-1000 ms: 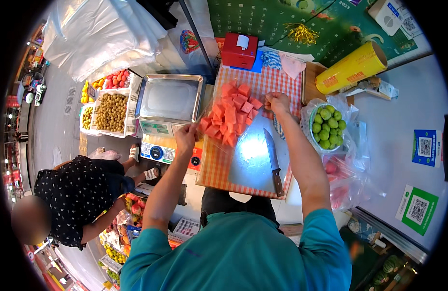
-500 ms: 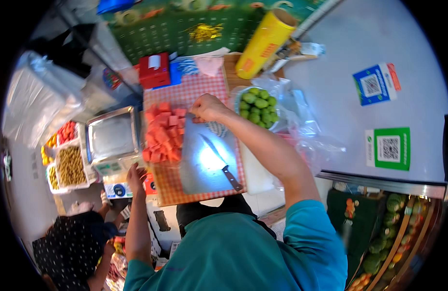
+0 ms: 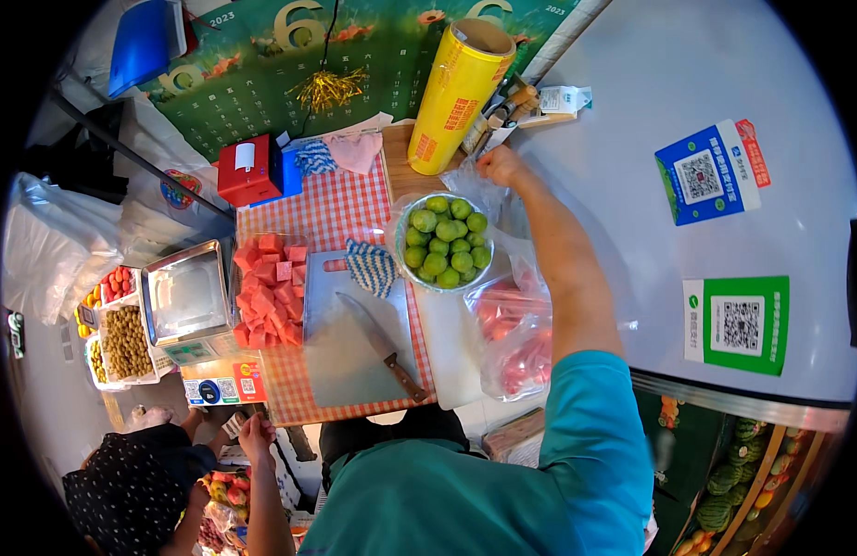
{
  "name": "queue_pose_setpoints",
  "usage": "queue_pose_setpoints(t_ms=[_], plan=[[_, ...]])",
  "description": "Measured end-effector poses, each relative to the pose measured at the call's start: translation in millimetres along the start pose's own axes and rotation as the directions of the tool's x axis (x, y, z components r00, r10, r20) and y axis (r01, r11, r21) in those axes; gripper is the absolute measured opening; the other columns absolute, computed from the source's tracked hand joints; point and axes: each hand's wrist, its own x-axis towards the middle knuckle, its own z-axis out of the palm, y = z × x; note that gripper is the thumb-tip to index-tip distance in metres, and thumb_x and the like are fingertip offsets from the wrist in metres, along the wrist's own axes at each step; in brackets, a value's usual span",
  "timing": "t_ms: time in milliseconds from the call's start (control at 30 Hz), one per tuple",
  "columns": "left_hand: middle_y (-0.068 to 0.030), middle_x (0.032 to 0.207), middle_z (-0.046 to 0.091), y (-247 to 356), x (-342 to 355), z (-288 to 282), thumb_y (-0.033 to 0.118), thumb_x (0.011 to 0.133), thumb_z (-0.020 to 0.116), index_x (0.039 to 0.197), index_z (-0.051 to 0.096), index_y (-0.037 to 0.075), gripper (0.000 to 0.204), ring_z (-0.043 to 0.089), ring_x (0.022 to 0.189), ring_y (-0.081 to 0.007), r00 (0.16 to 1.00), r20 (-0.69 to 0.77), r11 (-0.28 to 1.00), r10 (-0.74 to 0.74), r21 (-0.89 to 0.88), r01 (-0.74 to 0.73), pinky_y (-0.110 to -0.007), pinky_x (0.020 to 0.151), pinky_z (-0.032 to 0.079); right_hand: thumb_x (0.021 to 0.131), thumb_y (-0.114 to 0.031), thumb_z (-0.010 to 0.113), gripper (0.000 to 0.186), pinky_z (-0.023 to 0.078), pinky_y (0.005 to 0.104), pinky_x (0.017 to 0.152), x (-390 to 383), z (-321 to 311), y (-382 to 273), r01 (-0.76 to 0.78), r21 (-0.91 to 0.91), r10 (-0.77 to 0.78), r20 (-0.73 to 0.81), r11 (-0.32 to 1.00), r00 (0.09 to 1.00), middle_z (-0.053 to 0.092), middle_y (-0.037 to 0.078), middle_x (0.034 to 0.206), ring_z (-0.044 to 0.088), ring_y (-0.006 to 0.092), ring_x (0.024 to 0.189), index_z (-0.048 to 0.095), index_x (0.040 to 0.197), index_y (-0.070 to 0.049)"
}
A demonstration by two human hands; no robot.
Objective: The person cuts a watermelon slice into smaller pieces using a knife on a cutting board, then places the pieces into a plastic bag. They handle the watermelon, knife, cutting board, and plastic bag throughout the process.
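My right hand (image 3: 505,167) reaches to the far side, its bent fingers closed on a clear plastic bag (image 3: 488,196) beside the yellow roll of film (image 3: 461,97). In front of it stands a bowl (image 3: 407,269) lined with plastic, full of round green fruit (image 3: 445,243). My left hand (image 3: 256,439) hangs low at the table's near left corner, fingers loosely bent and slightly apart, with nothing visible in it. A knife (image 3: 387,352) with a brown handle lies on a grey cutting board (image 3: 340,385). Left of it, watermelon cubes (image 3: 272,301) fill a clear container.
Left of the table is a scale with a metal pan (image 3: 189,289). A red box (image 3: 247,171) and a striped cloth (image 3: 371,269) lie on the checked tablecloth (image 3: 303,208). Bagged red fruit (image 3: 510,338) sits at right. Another person (image 3: 136,486) is at lower left.
My right hand has left the board's far edge and moved right to the bags behind the green fruit. My left hand has dropped away from the scale.
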Motion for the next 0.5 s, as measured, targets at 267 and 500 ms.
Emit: queue_pose_setpoints(t_ms=[267,500], plan=[[-0.0008,0.075,0.065,-21,-25,7,0.026,0.102,0.059,0.108,0.068,0.007,0.022,0.061,0.062,-0.0099,0.985,-0.100,0.990,-0.141,-0.009,0.141,-0.022,0.052,0.047,0.084,-0.024,0.063,0.023,0.055,0.0430,0.089,3,6,-16,-0.023,-0.158,0.026,0.018,0.987,0.999,0.074,0.017,0.101,0.071,0.0337,0.097,0.078,0.095,-0.010],[-0.0013,0.075,0.066,-6,-26,31,0.024,0.103,0.058,0.111,0.066,0.004,0.023,0.063,0.062,-0.0090,0.991,-0.028,0.991,-0.132,0.002,0.132,-0.021,0.053,0.047,0.083,-0.027,0.064,0.028,0.055,0.0430,0.085,1,34,-32,0.011,-0.256,-0.045,-0.128,0.967,0.991,0.072,0.022,0.097,0.069,0.0386,0.093,0.076,0.094,-0.004]])
